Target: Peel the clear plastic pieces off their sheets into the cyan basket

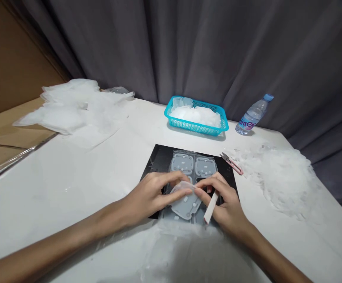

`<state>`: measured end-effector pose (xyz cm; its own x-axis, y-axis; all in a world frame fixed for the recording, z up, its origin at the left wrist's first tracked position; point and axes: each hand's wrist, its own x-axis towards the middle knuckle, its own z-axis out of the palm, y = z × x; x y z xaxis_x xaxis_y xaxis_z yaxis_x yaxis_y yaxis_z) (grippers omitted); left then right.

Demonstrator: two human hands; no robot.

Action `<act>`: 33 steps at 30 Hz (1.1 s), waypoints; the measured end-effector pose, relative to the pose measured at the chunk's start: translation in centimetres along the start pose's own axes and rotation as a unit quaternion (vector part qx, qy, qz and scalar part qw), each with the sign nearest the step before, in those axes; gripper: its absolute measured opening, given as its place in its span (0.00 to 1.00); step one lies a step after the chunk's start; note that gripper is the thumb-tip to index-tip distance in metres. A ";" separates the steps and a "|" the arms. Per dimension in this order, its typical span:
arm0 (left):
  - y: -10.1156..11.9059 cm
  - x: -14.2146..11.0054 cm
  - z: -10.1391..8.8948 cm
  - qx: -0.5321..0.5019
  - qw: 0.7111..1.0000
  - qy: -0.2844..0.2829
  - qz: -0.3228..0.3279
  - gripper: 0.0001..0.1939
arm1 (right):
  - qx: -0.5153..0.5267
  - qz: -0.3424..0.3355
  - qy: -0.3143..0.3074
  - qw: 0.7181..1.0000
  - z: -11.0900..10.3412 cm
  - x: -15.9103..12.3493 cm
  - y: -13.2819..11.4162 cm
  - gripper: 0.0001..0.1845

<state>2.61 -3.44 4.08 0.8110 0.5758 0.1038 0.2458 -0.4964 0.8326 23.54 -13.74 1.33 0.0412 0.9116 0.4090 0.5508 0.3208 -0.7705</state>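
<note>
My left hand pinches the left side of a translucent grey-white plastic piece with rounded corners and small raised marks. My right hand grips the piece's upper right edge between thumb and forefinger. A flat white stick-like tool with a reddish tip is tucked in that same hand, pointing down toward me; its other end is hidden. Beneath both hands, a clear plastic sheet of similar pieces lies on a black mat. One spot in the sheet shows black near my right fingers.
At the back stands a blue basket of white translucent pieces. A water bottle is to its right. Pink-handled thread snips lie by the mat, beside a heap of clear scraps. Stacked white sheets sit far left.
</note>
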 end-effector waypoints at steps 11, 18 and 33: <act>-0.4 0.0 -0.6 0.019 1.000 -0.011 -0.001 0.12 | -0.005 -0.025 -0.011 1.000 -0.5 0.1 0.0 0.03; -0.6 -0.1 -0.7 0.019 0.998 -0.025 0.052 0.10 | -0.024 -0.069 0.035 0.997 -0.4 0.0 -0.1 0.05; -1.7 0.3 -1.1 0.018 0.995 0.000 0.101 0.07 | -0.020 -0.080 0.061 0.995 -0.2 0.1 -0.5 0.06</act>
<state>1.82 -1.75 3.30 0.8457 0.4618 0.2676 0.0960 -0.6248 0.7749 23.46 -13.85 1.91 0.0499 0.8116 0.5821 0.5909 0.4459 -0.6723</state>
